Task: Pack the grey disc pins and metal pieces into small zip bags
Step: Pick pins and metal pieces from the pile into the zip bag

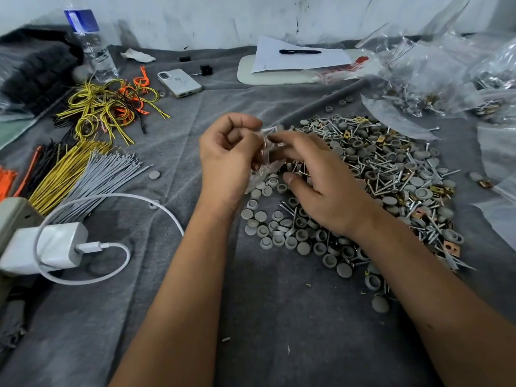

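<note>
We've got the small zip bag pinched in both hands, left hand and right hand, just above the pile of grey disc pins; best to keep its mouth wide so pieces drop in clean

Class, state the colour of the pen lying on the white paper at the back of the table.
Black; the pen shows clearly in the head view.

Matt grey plastic discs, shiny metal screws, glossy clear bag, rough cloth.
</note>
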`<control>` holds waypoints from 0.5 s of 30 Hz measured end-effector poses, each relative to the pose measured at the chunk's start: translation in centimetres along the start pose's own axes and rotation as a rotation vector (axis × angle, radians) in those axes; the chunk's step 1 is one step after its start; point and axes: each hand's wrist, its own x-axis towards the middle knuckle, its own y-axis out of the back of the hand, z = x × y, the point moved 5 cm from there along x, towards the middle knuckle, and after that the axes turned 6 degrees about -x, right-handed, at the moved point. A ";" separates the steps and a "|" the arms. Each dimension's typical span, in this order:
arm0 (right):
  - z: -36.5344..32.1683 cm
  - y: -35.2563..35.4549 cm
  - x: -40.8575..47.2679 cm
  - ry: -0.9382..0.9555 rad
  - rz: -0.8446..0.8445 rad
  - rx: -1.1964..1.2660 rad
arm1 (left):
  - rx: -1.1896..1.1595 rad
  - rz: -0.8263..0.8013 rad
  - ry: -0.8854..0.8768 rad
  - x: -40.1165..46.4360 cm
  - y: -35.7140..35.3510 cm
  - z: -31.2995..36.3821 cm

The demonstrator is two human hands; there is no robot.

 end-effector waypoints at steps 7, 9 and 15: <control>-0.9 2.0 0.1 0.052 0.258 -0.092 | 0.019 0.102 0.005 0.3 0.8 0.0; -1.2 2.1 0.1 0.056 0.284 -0.051 | 0.014 0.136 0.005 0.3 0.9 0.1; -0.5 1.4 0.1 -0.002 0.191 0.001 | -0.147 0.268 0.021 0.4 1.9 0.6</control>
